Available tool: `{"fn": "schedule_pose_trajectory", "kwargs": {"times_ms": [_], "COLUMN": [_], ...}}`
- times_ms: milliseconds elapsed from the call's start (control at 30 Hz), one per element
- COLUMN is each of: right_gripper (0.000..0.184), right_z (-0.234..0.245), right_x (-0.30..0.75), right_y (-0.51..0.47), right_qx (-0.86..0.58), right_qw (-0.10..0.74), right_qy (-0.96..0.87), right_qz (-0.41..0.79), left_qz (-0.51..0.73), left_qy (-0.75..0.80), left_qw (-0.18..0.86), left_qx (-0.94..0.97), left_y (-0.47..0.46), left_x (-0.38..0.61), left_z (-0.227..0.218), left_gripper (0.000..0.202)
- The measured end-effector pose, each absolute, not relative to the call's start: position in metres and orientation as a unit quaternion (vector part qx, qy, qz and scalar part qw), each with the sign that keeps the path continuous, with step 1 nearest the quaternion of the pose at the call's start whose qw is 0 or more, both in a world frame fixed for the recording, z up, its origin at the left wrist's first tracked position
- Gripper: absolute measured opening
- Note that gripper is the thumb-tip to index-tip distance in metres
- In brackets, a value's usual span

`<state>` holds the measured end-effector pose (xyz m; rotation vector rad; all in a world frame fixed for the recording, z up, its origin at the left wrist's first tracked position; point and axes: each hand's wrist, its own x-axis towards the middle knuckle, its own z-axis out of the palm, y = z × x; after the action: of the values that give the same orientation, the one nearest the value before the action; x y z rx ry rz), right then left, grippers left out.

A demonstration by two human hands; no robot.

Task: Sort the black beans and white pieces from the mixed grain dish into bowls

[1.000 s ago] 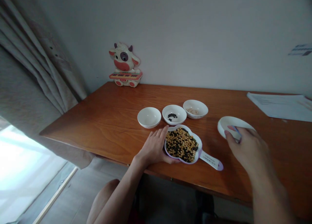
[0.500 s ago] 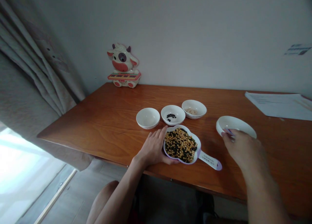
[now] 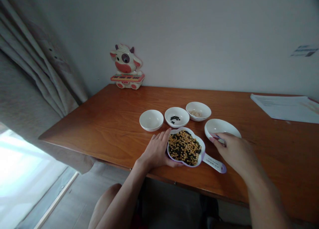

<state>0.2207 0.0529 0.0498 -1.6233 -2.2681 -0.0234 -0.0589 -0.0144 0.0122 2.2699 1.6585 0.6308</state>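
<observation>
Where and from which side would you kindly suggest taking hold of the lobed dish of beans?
I would grip the flat handle of the lobed dish, coming from the near right. It juts out that way, clear of the beans, and lies closest to the right hand. The left hand covers the dish's left side, so it could steady the rim.

A toy cow with a keyboard (image 3: 126, 67) stands by the wall (image 3: 199, 36) behind the wooden table (image 3: 84, 122), with papers (image 3: 284, 108) at right and a curtain (image 3: 37, 79) at left.
</observation>
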Motion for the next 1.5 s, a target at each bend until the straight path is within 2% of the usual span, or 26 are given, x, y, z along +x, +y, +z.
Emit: {"fn": "schedule_pose_trajectory", "kwargs": {"times_ms": [267,467,900,1033,1300,1500], "right_gripper": [0.029,0.033,0.028,0.028,0.043,0.049], "right_z": [0.049,0.048,0.050,0.045,0.055,0.061], "right_x": [0.219,0.210,0.209,0.205,0.213,0.229], "right_y": [0.050,0.047,0.044,0.040,0.027,0.015], "right_qx": [-0.548,-0.518,-0.496,-0.492,-0.510,-0.582], "right_qw": [0.174,0.189,0.199,0.222,0.390,0.522], "right_qy": [-0.815,-0.832,-0.842,-0.840,-0.763,-0.584], "right_qz": [0.077,0.058,0.066,0.045,0.083,0.221], "left_qz": [0.224,0.221,0.228,0.225,0.222,0.228], "left_qy": [0.566,0.567,0.563,0.560,0.565,0.561], "left_qw": [0.132,0.131,0.139,0.137,0.145,0.147], "left_qx": [0.783,0.783,0.782,0.786,0.781,0.782], "left_y": [-0.014,-0.014,-0.013,-0.013,-0.015,-0.015], "left_x": [-0.059,-0.059,-0.060,-0.061,-0.059,-0.059], "left_z": [0.014,0.013,0.012,0.012,0.018,0.018], "left_gripper": [0.121,0.122,0.130,0.126,0.124,0.128]}}
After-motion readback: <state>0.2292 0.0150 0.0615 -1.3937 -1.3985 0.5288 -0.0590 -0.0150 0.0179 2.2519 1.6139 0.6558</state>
